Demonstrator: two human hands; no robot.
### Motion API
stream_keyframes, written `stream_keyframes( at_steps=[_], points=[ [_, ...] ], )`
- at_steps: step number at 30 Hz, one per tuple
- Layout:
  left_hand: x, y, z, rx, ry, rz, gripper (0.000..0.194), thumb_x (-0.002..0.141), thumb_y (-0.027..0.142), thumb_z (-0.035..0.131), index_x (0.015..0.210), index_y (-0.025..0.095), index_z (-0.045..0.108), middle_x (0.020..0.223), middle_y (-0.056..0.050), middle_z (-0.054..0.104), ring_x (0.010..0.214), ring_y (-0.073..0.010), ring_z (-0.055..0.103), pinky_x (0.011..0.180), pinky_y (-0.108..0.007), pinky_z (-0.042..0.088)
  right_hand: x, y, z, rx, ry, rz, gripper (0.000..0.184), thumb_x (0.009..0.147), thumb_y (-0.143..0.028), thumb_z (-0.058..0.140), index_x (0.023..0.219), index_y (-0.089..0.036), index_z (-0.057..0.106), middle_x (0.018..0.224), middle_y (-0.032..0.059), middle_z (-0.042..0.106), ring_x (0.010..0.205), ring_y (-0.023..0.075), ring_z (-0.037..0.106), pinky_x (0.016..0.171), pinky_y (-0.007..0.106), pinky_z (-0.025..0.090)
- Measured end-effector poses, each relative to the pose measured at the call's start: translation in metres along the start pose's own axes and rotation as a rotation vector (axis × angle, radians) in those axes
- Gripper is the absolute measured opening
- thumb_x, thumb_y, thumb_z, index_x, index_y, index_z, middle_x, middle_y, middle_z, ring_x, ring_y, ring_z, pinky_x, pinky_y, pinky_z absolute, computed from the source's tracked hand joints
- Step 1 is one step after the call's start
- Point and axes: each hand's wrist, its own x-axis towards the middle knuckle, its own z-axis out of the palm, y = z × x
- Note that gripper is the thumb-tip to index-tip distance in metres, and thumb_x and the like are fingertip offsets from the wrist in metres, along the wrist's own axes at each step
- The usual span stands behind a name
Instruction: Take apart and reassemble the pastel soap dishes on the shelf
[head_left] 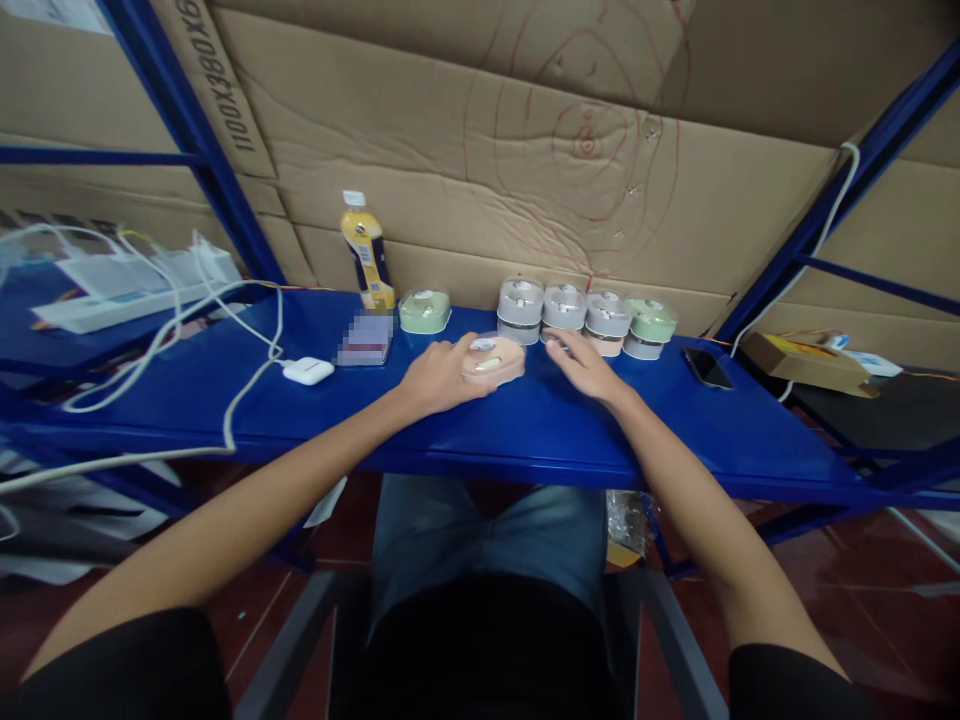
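A pink oval case with a clear lid (501, 366) is in my left hand (439, 377), whose fingers wrap round its left side just above the blue shelf top. My right hand (586, 366) is to the right of it, fingers stretched out and apart, with nothing in them. Its fingertips are near the lower part of a stack of grey cases (564, 306); whether they touch it I cannot tell. Several such cases stand in stacks of two along the back, among them a green case (651, 318) on the right. Another green case (425, 311) stands alone on the left.
A yellow drink bottle (367, 255) stands at the back left, behind a small box (364, 338). A white charger (308, 371) with cables and a power strip (135, 300) lie left. On the right are a dark phone (708, 368) and an open carton (806, 362). Cardboard rises behind.
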Motion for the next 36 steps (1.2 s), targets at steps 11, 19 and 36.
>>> stream_keyframes(
  at_steps=[11,19,36],
  points=[
    [0.049,0.021,-0.015,0.261,-0.157,-0.402,0.098,0.106,0.065,0.065,0.167,-0.006,0.036,0.144,-0.041,0.069,0.139,-0.0525,0.068,0.111,-0.053,0.054,0.001,0.006,0.008,-0.022,-0.031,0.053,0.092,0.101,-0.098,0.026,0.114,-0.026,0.082,0.118,0.0129,0.081,0.122,0.0350,0.071,0.118,0.056,0.053],
    [0.095,-0.008,-0.010,0.181,-0.046,-0.266,0.052,0.108,0.024,0.051,0.155,0.004,0.051,0.149,-0.033,0.065,0.142,-0.0466,0.064,0.115,-0.055,0.051,-0.001,0.009,0.000,-0.043,-0.038,0.061,0.083,0.107,-0.089,0.030,0.120,-0.023,0.079,0.124,0.0149,0.081,0.123,0.0351,0.071,0.118,0.058,0.053],
    [0.101,-0.052,-0.003,0.260,0.051,-0.451,0.068,0.101,0.049,0.062,0.161,0.018,0.058,0.163,-0.032,0.050,0.147,-0.0532,0.051,0.114,-0.062,0.045,-0.001,0.010,0.005,-0.058,-0.058,0.042,0.068,0.114,-0.076,0.037,0.112,-0.025,0.081,0.112,0.0120,0.082,0.119,0.0333,0.072,0.114,0.056,0.056]
  ],
)
